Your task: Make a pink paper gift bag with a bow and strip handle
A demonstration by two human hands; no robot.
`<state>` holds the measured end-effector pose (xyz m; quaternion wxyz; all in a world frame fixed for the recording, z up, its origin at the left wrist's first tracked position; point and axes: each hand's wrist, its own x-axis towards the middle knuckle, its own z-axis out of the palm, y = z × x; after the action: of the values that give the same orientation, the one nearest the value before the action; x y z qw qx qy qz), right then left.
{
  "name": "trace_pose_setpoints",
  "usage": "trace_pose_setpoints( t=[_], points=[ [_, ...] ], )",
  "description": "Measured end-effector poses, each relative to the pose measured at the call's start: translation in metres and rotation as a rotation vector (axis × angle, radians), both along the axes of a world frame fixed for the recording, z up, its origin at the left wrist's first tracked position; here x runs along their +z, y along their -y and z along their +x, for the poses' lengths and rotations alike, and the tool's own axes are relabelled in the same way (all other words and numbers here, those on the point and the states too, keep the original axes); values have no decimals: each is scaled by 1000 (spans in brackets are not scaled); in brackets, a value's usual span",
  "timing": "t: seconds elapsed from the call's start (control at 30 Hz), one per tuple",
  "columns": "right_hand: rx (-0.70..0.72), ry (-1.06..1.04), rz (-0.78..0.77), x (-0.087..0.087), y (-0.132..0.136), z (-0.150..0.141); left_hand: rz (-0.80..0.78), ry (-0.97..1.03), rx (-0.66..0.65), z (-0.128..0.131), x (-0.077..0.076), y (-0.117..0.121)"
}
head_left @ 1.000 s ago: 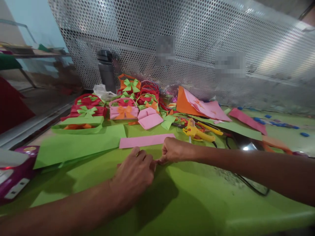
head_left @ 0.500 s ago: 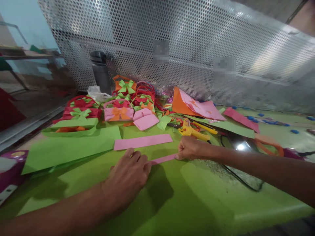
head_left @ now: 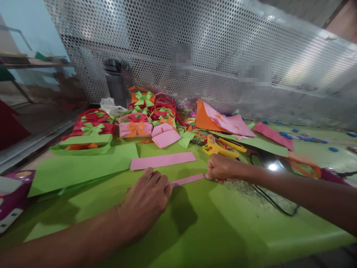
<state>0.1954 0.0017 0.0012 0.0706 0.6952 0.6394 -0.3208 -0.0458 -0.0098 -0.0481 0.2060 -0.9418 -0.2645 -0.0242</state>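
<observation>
A narrow pink strip (head_left: 187,180), paper or thin felt, stretches between my hands just over the green tabletop. My left hand (head_left: 149,195), fingers curled and a ring on one, holds its left part against the table. At the strip's right end my right hand (head_left: 219,167) is closed in a fist, thumb low on the strip. Just beyond them lies a wider flat pink strip (head_left: 163,160). A yellow glue gun (head_left: 220,150) rests behind my right hand. Several small handbags with bows, such as a pink one (head_left: 135,129), are grouped farther back.
Large green sheets (head_left: 83,167) lie at the left, near a purple box (head_left: 18,197). A dark bottle (head_left: 115,82) stands by the perforated metal panel (head_left: 156,44). Orange-handled scissors (head_left: 305,165), pink sheets (head_left: 237,124) and a black cord (head_left: 275,203) are at the right.
My right hand has moved rightward along the narrow pink strip, baring more of it between my hands. My left hand stays on the strip. The view has shifted slightly.
</observation>
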Motion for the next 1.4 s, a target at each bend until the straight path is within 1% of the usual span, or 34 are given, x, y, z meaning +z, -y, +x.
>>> trace_pose_setpoints(
  t=[0.1,0.17,0.27,0.3,0.37,0.43,0.5,0.57,0.67,0.77,0.9,1.0,1.2,1.3,1.4],
  points=[
    [3,19,24,4,1,2,-1,-34,7,0,1,0],
    [20,13,71,10,1,-1,4,-55,1,1,3,-1],
    [73,-66,155,17,0,-19,34,-65,-24,2,3,-2],
    [93,-110,151,16,-1,-29,48,-56,-31,2,2,-2],
    [132,-193,76,10,-5,-48,73,-20,-36,2,-2,-3],
    [135,-215,-18,-2,-11,-65,98,30,-33,2,-8,-3],
    [114,-217,-68,-15,-19,-74,120,69,-32,2,-13,-4],
    [103,-217,-92,-23,-25,-75,134,77,-33,2,-16,-5],
    [90,-207,-119,-24,-31,-70,138,84,-30,2,-15,-5],
    [66,-185,-127,-18,-31,-63,129,82,-27,2,-12,-5],
    [6,-158,-113,-11,-27,-50,109,22,-47,1,-7,-3],
    [-27,-152,-92,-11,-25,-36,70,-9,-46,0,-4,-2],
    [-62,-158,-38,-14,-20,-11,-30,-69,13,3,1,-1],
    [-65,-145,-19,-13,-18,-3,-68,-106,33,3,4,-1],
    [-66,-119,-9,-11,-16,0,-84,-114,25,3,5,-1]
  ],
)
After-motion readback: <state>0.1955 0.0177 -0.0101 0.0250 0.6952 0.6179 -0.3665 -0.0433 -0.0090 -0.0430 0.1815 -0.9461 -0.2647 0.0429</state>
